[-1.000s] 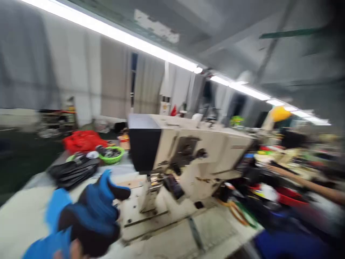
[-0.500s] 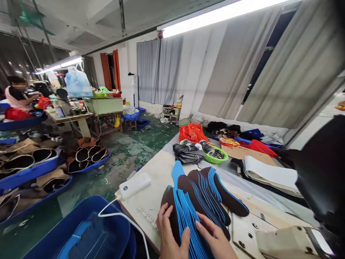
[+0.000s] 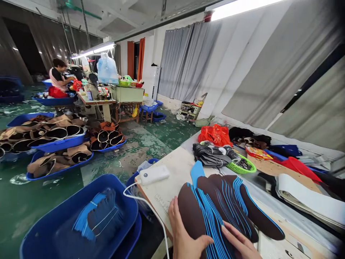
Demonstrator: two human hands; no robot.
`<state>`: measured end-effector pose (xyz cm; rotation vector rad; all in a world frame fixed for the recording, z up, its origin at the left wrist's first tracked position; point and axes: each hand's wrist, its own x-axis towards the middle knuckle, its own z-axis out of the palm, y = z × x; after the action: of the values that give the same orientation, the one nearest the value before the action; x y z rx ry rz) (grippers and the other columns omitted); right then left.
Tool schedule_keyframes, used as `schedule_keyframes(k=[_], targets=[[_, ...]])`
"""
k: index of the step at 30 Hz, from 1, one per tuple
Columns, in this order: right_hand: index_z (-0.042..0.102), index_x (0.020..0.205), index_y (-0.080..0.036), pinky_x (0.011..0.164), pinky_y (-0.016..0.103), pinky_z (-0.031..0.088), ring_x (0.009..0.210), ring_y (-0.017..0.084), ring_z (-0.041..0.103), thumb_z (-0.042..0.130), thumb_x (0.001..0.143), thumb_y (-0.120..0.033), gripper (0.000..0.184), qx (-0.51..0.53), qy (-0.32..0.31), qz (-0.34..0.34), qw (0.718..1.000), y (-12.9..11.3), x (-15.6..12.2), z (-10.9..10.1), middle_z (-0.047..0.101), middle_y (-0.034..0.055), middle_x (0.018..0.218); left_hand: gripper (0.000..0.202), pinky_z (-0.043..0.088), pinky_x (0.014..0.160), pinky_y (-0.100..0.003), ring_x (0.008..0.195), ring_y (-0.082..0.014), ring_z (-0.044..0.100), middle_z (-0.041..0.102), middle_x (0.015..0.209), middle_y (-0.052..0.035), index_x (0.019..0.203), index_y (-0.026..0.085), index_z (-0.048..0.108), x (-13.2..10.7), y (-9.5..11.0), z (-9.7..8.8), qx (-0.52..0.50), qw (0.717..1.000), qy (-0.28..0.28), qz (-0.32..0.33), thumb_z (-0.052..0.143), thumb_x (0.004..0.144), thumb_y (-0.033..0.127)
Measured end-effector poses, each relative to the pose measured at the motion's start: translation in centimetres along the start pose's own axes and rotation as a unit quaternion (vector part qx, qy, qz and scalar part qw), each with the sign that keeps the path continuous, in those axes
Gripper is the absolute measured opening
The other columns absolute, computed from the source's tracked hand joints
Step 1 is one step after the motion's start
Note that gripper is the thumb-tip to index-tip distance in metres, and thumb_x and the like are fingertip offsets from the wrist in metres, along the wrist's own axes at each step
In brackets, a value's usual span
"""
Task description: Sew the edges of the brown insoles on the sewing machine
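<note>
A fanned stack of dark brown insole-shaped pieces with blue edges (image 3: pixel 223 212) lies on the pale worktable (image 3: pixel 175 169) at the bottom centre. My left hand (image 3: pixel 184 237) rests flat along the stack's left side, fingers stretched out. My right hand (image 3: pixel 239 244) lies on top of the stack near the bottom edge, fingers extended. Neither hand grips a piece.
A white power bank (image 3: pixel 154 175) with a cable lies on the table's near corner. A green basket (image 3: pixel 241 163), black pieces and an orange bag (image 3: pixel 215 135) sit farther back. Blue tubs (image 3: pixel 81 219) of shoe parts stand on the green floor at left. Another person (image 3: pixel 58 79) works far left.
The view swung from the sewing machine to the left and steadied. Both hands now lie on the fanned stack, which sits lower right in view than before.
</note>
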<state>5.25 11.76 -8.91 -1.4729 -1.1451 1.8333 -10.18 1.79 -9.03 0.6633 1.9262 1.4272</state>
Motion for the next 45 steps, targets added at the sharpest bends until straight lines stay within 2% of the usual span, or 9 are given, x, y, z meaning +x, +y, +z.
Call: schedule_keyframes(k=[5,12,17,19,22,28,34,39,45], targets=[[0.074,0.087,-0.021,0.087,0.038,0.055,0.105,0.032,0.067,0.086,0.051,-0.048,0.047,0.043,0.009,-0.015,0.999,1.1,1.2,-0.5,0.078,0.0056,0.086,0.124,0.016,0.118,-0.038,0.146,-0.0312,0.006,0.01,0.159,-0.0155,0.149,0.014,0.006,0.1,0.0,-0.2,0.012,1.0,-0.012,-0.019,0.078,0.048,0.013],[0.075,0.093,-0.021,0.076,0.034,0.056,0.092,0.029,0.071,0.086,0.053,-0.048,0.05,0.045,-0.016,-0.015,0.999,0.4,0.0,0.0,0.078,0.0053,0.084,0.126,0.019,0.117,-0.035,0.145,-0.0307,0.011,0.012,0.157,-0.0198,0.148,0.007,0.005,0.2,-0.7,-0.5,0.021,0.999,-0.008,0.028,0.083,0.05,0.024],[0.076,0.088,-0.019,0.062,0.026,0.054,0.068,0.019,0.07,0.083,0.059,-0.047,0.041,-0.049,-0.036,-0.043,0.997,-1.6,-1.4,1.0,0.075,0.0038,0.077,0.082,0.022,0.116,-0.037,0.143,-0.0272,0.021,0.023,0.156,-0.0142,0.142,0.012,0.034,1.0,0.0,-1.9,0.107,0.99,-0.061,0.066,0.065,0.066,0.021],[0.076,0.083,-0.017,0.058,0.024,0.052,0.062,0.016,0.067,0.081,0.06,-0.047,0.038,-0.085,-0.031,-0.066,0.994,-2.1,-1.6,1.6,0.072,0.0025,0.068,0.074,0.02,0.116,-0.041,0.141,-0.0304,0.027,0.035,0.151,-0.0158,0.14,0.011,0.04,1.5,0.6,-2.6,0.147,0.98,-0.1,0.085,0.061,0.071,0.029],[0.074,0.074,-0.014,0.053,0.024,0.05,0.057,0.015,0.064,0.077,0.063,-0.048,0.035,-0.122,-0.041,-0.094,0.987,-2.4,-1.6,2.8,0.066,0.0012,0.059,0.086,0.018,0.114,-0.05,0.138,-0.0384,0.028,0.039,0.147,-0.0229,0.141,0.003,0.037,2.3,1.7,-3.4,0.17,0.973,-0.127,0.086,0.063,0.07,0.044],[0.071,0.067,-0.013,0.052,0.025,0.05,0.054,0.016,0.062,0.072,0.065,-0.039,0.027,-0.134,-0.051,-0.122,0.982,-1.4,-2.6,6.9,0.064,0.0015,0.054,0.094,0.035,0.105,-0.045,0.129,-0.037,0.044,0.04,0.144,-0.0227,0.14,0.009,0.035,3.4,3.5,-5.3,0.176,0.977,-0.103,0.057,0.072,0.057,0.034],[0.063,0.063,-0.017,0.048,0.025,0.042,0.049,0.016,0.056,0.049,0.076,-0.034,0.026,-0.285,-0.019,-0.235,0.929,-0.9,-2.6,8.7,0.058,0.0018,0.051,0.091,0.031,0.107,-0.047,0.129,-0.0381,0.042,0.052,0.135,-0.0207,0.136,0.011,0.043,3.7,3.7,-6.4,0.208,0.973,-0.06,0.085,0.076,0.055,0.036],[0.06,0.065,-0.019,0.051,0.026,0.039,0.052,0.018,0.057,0.047,0.077,-0.024,0.018,-0.408,0.027,-0.324,0.853,-0.1,-2.0,9.4,0.059,0.0013,0.054,0.099,0.032,0.108,-0.047,0.131,-0.0368,0.042,0.048,0.14,-0.0235,0.144,0.008,0.029,3.6,3.4,-7.1,0.201,0.975,-0.072,0.057,0.072,0.059,0.033],[0.057,0.066,-0.02,0.051,0.021,0.04,0.052,0.014,0.056,0.052,0.076,-0.014,0.012,-0.365,0.026,-0.425,0.828,0.5,-2.7,12.2,0.059,-0.0004,0.059,0.089,0.031,0.111,-0.046,0.129,-0.0346,0.046,0.051,0.138,-0.0212,0.139,0.009,0.032,5.1,-0.1,-9.3,0.109,0.985,-0.062,0.12,0.066,0.062,0.037]])
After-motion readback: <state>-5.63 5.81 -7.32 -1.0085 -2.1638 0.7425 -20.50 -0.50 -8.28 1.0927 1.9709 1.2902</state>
